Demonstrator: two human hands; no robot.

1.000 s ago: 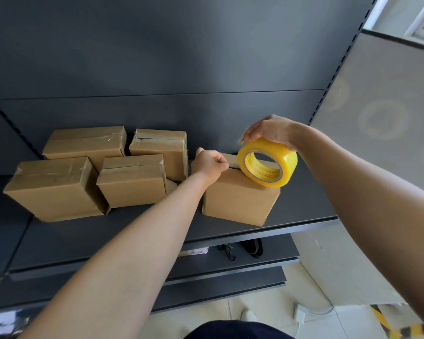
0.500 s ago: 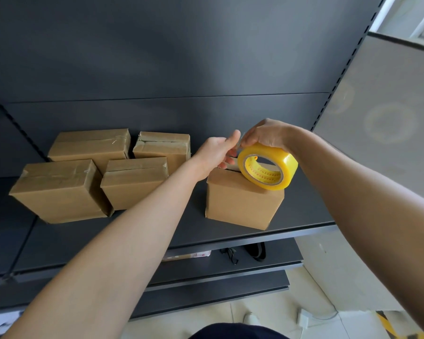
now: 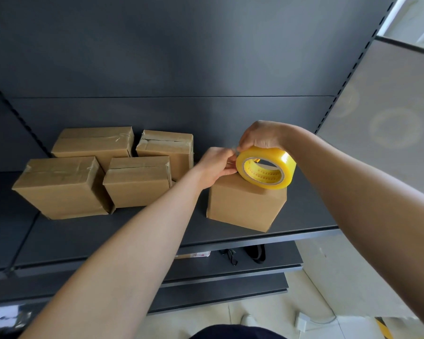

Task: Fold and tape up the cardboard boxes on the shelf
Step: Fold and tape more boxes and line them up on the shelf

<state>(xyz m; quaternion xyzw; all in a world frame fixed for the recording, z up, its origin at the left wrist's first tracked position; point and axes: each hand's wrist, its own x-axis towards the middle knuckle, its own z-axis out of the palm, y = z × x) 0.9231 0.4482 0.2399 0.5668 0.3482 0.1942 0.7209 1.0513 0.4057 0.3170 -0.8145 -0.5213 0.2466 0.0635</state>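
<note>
The right hand (image 3: 262, 137) grips the tape roll (image 3: 266, 168) from above, its fingers curled over the top of the rim. It stands the roll on edge on the top of the box (image 3: 245, 206), probably so the roll is braced while a strip is started. The left hand (image 3: 216, 165) reaches in from the left, and its fingers (image 3: 227, 165) close in a pinch at the roll's upper left edge. There a small clear tab, the tape end (image 3: 234, 149), seems to stick out. I judge that the person is peeling this end free to pull a length across the box top.

The roll's hole faces the person and slightly left, so its axis runs roughly front to back. Tape should therefore come off sideways, along the box top from right to left. The box sits alone near the front right of the shelf (image 3: 132, 231), turned a little so that 1 lower corner points at the shelf edge. It looks nearly as deep as it is wide, so no long axis is clear. The roll and hands hide the top seam.

4 taped boxes (image 3: 137, 182) stand grouped to the left, well apart from it, likely set aside as finished.
</note>
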